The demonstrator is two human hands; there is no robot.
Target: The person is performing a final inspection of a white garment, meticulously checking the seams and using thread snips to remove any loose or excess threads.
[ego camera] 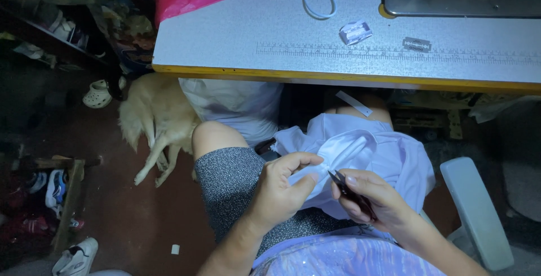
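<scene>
A pale lilac-white garment (pixel 389 155) lies over my lap. My left hand (pixel 282 191) pinches a fold of its shiny fabric between thumb and fingers. My right hand (pixel 372 197) grips small dark thread snips (pixel 345 186), their tips touching the cloth right next to my left thumb. The two hands are almost touching. I sit with grey speckled shorts on, one bare knee (pixel 217 135) showing.
A grey sewing table (pixel 236 33) with a printed ruler strip and yellow edge spans the top; a razor blade (pixel 417 44), a small clear wrapper (pixel 355 32) and a cord loop lie on it. A light-furred dog (pixel 155 121) lies on the floor left. Shoes sit on a rack far left.
</scene>
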